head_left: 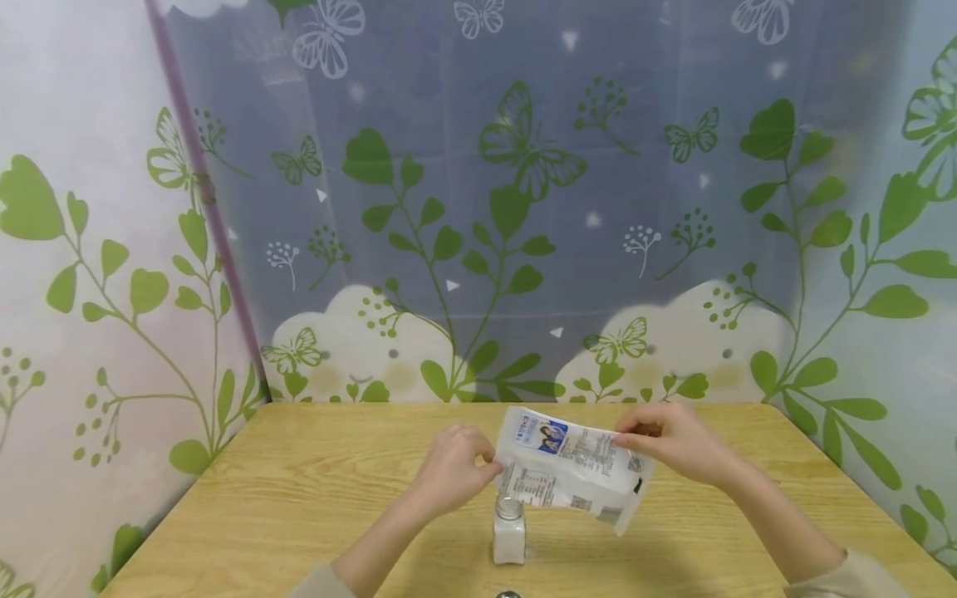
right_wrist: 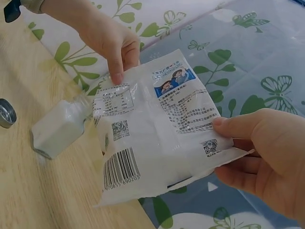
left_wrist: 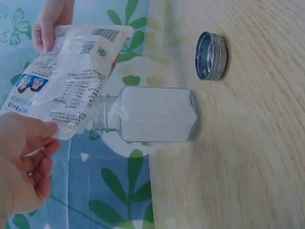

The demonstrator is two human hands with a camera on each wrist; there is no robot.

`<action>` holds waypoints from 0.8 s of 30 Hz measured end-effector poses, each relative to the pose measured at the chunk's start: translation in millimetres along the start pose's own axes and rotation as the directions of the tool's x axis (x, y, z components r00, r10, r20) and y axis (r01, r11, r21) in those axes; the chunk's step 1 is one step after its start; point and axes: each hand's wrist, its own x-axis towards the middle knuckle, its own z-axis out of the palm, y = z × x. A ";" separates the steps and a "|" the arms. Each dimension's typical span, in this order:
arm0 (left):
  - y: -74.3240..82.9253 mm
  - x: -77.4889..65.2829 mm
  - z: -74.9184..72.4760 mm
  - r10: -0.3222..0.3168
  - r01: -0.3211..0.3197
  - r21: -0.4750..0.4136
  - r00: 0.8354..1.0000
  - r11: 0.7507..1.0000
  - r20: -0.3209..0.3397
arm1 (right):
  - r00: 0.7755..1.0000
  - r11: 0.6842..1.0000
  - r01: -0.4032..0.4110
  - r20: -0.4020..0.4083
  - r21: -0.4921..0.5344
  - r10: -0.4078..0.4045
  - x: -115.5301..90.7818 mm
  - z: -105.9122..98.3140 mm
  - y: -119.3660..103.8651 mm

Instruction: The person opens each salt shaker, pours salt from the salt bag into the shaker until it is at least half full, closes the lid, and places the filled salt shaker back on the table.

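Observation:
A white printed plastic pouch (head_left: 576, 469) is held tilted between both hands above the table. My left hand (head_left: 456, 469) pinches its left end, close over the jar mouth. At the opposite end, my right hand (head_left: 680, 440) grips the pouch by its edge, thumb on the printed face. Below the pouch's left end stands a small square glass jar (head_left: 509, 536), uncapped and filled with white powder up to about its shoulder, as the left wrist view shows. The pouch's lower corner overlaps the jar's neck (left_wrist: 106, 113) in that view.
A silver metal screw lid (left_wrist: 212, 56) lies on the wooden table (head_left: 299, 490) on the near side of the jar. Behind the table and at both sides hang curtains (head_left: 463, 208) printed with green leaves and butterflies.

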 end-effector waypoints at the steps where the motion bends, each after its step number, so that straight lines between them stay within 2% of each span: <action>1: 0.6 0.9 -0.4 0.005 -0.005 0.003 1.000 1.000 -0.003 | 1.000 1.000 0.001 -0.004 0.014 -0.001 -1.2 0.7 2.3; 6: 3.1 6.6 -1.5 0.016 -0.016 0.009 1.000 1.000 -0.002 | 1.000 0.994 -0.012 0.007 0.111 0.012 -7.2 2.6 12.7; 12: 4.4 11.9 -2.0 0.023 -0.023 0.022 1.000 0.999 0.010 | 0.998 0.979 -0.033 0.064 0.202 0.020 -13.4 2.3 19.2; 18: 7.2 16.0 -4.0 0.041 -0.041 0.027 0.999 0.999 0.000 | 0.995 0.971 -0.034 0.095 0.238 0.012 -17.9 3.3 25.7; 24: 12.8 21.7 -8.0 0.046 -0.047 0.018 0.999 0.999 0.018 | 0.992 0.956 -0.054 0.125 0.290 0.018 -25.5 8.7 36.1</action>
